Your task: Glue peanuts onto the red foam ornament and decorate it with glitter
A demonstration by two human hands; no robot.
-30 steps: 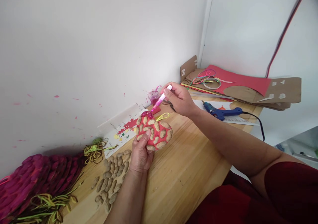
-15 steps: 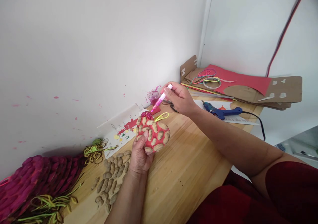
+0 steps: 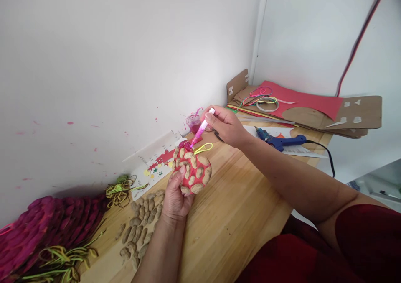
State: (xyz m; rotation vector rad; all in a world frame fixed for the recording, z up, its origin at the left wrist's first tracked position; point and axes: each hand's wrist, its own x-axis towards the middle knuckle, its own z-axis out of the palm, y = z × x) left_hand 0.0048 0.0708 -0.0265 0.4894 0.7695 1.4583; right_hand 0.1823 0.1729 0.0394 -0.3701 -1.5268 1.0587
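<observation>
My left hand grips a red disc covered in peanuts by its near edge, thumb on top. A yellow cord loop sticks out from the disc's far side. Pinched in my right hand is a white-handled paintbrush, smeared with pink. Its tip touches the disc's upper left edge, where a few peanuts are wet with magenta paint; the other peanuts are bare tan. Behind the brush stands a clear cup of magenta paint, against the wall.
Loose peanuts lie on the wooden table left of my forearm. Magenta-painted discs with green cords are stacked at far left. A blue glue gun with a cable and stacked cardboard are at right. Paint spots mark the wall.
The brush has shifted slightly left and down along the disc's upper edge. The disc has moved a little left in my left hand.
</observation>
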